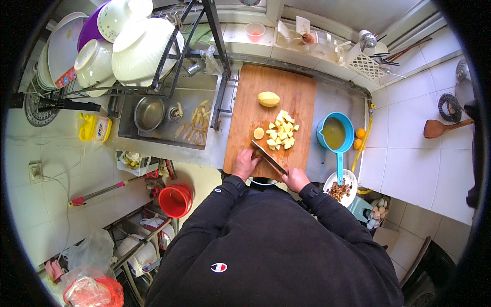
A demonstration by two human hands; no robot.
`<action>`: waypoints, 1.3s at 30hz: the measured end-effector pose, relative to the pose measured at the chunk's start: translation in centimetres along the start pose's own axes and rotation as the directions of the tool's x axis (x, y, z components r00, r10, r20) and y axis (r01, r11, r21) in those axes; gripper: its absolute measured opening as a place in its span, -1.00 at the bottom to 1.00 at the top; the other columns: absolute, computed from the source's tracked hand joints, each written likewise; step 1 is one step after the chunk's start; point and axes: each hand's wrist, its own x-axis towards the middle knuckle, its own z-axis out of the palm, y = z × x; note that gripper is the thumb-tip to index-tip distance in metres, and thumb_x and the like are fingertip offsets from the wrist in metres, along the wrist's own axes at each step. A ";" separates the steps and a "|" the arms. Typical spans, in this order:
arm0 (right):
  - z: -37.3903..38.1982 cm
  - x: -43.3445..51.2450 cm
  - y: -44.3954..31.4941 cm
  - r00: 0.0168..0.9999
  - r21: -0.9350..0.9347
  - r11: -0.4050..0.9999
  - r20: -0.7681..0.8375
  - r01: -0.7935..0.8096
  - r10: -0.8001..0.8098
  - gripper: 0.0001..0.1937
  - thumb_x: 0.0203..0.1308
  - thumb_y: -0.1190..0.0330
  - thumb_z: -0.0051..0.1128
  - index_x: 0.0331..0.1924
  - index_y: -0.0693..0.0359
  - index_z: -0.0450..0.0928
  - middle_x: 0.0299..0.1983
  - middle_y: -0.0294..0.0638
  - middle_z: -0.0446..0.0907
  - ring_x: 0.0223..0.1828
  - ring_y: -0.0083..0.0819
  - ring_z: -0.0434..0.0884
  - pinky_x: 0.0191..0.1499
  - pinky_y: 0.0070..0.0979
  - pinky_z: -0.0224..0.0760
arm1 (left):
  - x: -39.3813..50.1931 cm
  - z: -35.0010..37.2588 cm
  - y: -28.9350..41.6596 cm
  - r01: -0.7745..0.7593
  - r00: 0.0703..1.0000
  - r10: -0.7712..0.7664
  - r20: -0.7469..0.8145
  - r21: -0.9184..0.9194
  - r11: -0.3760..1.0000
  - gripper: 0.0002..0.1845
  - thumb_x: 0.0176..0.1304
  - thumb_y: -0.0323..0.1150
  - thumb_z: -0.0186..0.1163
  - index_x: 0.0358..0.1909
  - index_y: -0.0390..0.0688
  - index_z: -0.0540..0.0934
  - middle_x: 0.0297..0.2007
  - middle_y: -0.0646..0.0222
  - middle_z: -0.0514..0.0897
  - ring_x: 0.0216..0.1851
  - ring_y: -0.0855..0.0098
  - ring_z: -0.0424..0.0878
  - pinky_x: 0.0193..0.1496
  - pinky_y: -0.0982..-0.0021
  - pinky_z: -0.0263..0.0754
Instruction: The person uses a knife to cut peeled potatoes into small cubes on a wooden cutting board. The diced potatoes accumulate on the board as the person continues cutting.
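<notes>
My right hand grips the handle of a kitchen knife, its blade slanting up to the left over the near part of a wooden cutting board. My left hand is beside the blade, its bent fingers on a potato piece mostly hidden by the fingers and blade. A round potato slice lies flat just beyond the knife tip. Several potato cubes are heaped to its right. Farther back on the board rests a whole peeled potato.
At right, a blue ladle-like container holds yellowish liquid; its handle reaches over a white plate of brown pieces. At left, the sink holds peelings and a metal bowl. A dish rack overhangs it.
</notes>
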 end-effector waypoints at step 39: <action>-7.5 -6.9 3.4 0.887 -0.390 0.912 -0.368 0.125 -0.279 -0.57 0.01 0.27 0.31 0.05 -0.01 0.59 -0.43 -0.20 0.67 -0.36 -0.15 0.70 -0.33 -0.18 0.54 | 11.6 -0.4 5.9 -0.360 0.831 0.365 0.420 -0.094 0.928 -0.75 0.09 -0.40 0.40 -0.18 -0.22 0.69 -0.13 0.15 0.64 -0.05 0.04 0.63 0.04 0.16 0.56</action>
